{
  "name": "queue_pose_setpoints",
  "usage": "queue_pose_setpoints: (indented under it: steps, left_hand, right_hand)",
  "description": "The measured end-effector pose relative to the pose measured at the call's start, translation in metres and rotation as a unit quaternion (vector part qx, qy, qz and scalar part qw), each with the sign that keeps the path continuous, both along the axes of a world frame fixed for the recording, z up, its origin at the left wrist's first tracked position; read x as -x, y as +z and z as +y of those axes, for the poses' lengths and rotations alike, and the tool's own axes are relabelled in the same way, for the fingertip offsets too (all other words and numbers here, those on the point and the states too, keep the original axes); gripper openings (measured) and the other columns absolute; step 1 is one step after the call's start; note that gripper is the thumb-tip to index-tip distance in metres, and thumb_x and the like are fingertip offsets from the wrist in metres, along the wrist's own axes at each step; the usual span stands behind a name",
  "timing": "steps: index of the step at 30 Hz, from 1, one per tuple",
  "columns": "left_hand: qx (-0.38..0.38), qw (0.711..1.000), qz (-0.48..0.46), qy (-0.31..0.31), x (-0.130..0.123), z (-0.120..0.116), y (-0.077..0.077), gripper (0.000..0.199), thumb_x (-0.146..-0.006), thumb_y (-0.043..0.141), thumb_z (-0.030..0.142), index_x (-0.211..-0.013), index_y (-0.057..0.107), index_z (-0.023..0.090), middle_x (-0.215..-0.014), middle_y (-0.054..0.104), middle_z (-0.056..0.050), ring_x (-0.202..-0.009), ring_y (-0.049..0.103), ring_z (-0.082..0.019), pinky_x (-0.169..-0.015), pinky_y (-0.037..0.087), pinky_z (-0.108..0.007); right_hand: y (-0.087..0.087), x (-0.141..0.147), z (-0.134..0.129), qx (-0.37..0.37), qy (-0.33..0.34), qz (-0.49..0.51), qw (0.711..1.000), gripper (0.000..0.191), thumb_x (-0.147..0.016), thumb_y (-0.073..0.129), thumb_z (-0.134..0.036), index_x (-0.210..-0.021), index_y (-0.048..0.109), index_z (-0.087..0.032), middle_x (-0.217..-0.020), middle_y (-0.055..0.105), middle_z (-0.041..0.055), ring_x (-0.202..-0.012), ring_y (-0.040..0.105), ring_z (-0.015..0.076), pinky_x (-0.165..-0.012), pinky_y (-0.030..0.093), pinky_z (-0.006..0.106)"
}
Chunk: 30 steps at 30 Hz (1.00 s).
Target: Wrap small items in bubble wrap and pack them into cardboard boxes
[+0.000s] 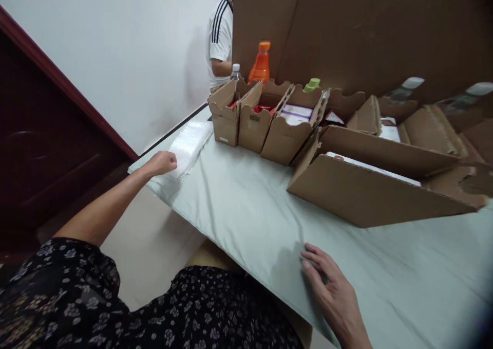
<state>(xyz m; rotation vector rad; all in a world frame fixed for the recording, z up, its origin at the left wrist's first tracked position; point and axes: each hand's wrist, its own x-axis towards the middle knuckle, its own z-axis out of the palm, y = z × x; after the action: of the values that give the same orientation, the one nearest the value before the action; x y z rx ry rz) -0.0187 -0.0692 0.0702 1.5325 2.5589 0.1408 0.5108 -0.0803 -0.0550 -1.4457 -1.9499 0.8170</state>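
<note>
At the table's left end lies a flat stack of clear bubble wrap. My left hand is closed at its near left edge, fingers curled in and seemingly pinching the wrap; the fingertips are hidden. My right hand is at the front of the table, on or just above the pale green cloth. Its fingers are loosely bent and apart, and it holds nothing.
Cardboard bins with boxes and packets stand in a row at the back. A larger cardboard bin is nearer on the right. Behind are an orange bottle, a tall cardboard panel and another person.
</note>
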Motion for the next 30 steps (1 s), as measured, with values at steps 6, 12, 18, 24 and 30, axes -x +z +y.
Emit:
queue_pose_setpoints:
  steps: [6, 12, 18, 24, 30]
  left_hand:
    - [-0.109, 0.983, -0.144, -0.030, -0.075, -0.014, 0.034, 0.017, -0.074, 0.052, 0.027, -0.081, 0.066, 0.020, -0.074, 0.067, -0.002, -0.069, 0.062, -0.019, -0.063, 0.047, -0.029]
    - [-0.112, 0.789, -0.584, -0.155, -0.254, -0.010, -0.015, 0.017, -0.078, 0.061, 0.034, -0.075, 0.058, 0.019, -0.071, 0.063, 0.000, -0.069, 0.064, -0.015, -0.064, 0.053, -0.026]
    - [-0.189, 0.813, -0.457, -0.309, -0.305, -0.021, -0.053, 0.026, -0.093, 0.063, 0.036, -0.114, 0.066, 0.022, -0.121, 0.071, -0.014, -0.115, 0.068, -0.028, -0.101, 0.057, -0.049]
    - [-0.190, 0.889, -0.152, -0.387, -0.243, -0.024, -0.093, 0.039, -0.097, 0.056, 0.032, -0.133, 0.063, 0.019, -0.149, 0.058, -0.019, -0.143, 0.050, -0.035, -0.117, 0.045, -0.059]
    - [-0.157, 0.935, -0.052, -0.315, -0.205, 0.025, -0.096, 0.051, -0.103, 0.045, 0.042, -0.146, 0.054, 0.016, -0.163, 0.044, -0.018, -0.154, 0.037, -0.034, -0.125, 0.032, -0.054]
  right_hand:
    - [0.029, 0.022, -0.001, 0.076, 0.025, 0.099, 0.992, 0.037, -0.091, 0.062, -0.059, -0.103, 0.078, -0.027, -0.132, 0.073, 0.0111, -0.126, 0.067, 0.0326, -0.098, 0.060, 0.045]
    - [0.045, 0.061, -0.009, 0.168, 0.122, 0.314, 0.926, 0.085, -0.081, 0.076, -0.066, -0.152, 0.051, -0.029, -0.150, 0.061, 0.0139, -0.132, 0.064, 0.0334, -0.099, 0.059, 0.046]
    - [0.033, 0.005, -0.003, 0.092, -0.056, 0.147, 0.983, 0.043, -0.090, 0.064, -0.049, -0.120, 0.072, -0.019, -0.102, 0.079, 0.0095, -0.084, 0.074, 0.0243, -0.076, 0.061, 0.037]
    - [0.034, -0.109, 0.007, 0.097, -0.177, -0.105, 0.974, 0.043, -0.079, 0.065, -0.047, -0.111, 0.074, -0.019, -0.079, 0.073, 0.0047, -0.067, 0.064, 0.0225, -0.065, 0.053, 0.038]
    - [0.037, -0.092, 0.025, -0.093, -0.205, -0.157, 0.962, 0.049, -0.092, 0.057, -0.052, -0.127, 0.067, -0.018, -0.126, 0.071, 0.0176, -0.109, 0.068, 0.0331, -0.095, 0.054, 0.052]
